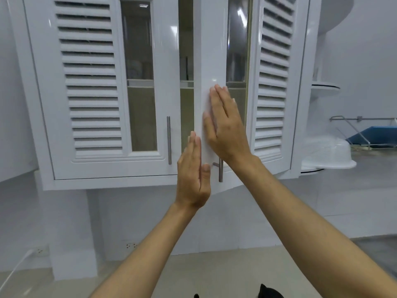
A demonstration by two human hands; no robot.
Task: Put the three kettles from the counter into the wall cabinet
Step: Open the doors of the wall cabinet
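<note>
The white wall cabinet (pixel 43 104) fills the upper view, with two louvred doors that have narrow glass panes. Its left door (pixel 90 82) lies flush; its right door (pixel 277 82) stands slightly ajar, its near edge swung toward me. My right hand (pixel 225 123) lies flat, fingers spread, on the right door's white stile. My left hand (pixel 193 171) is flat and upright against that door's free edge, holding nothing. Through the gap, a dim shelf (pixel 186 83) shows inside. A black shape (pixel 268 292) at the bottom edge may be a kettle's top; I cannot tell.
Steel bar handles (pixel 169 140) hang on both doors. Right of the cabinet are rounded corner shelves (pixel 326 86), a white plastic basket (pixel 328 155) and a wire rack with a blue board (pixel 373 136). The beige counter (pixel 193 267) lies below, with wall sockets (pixel 131 246).
</note>
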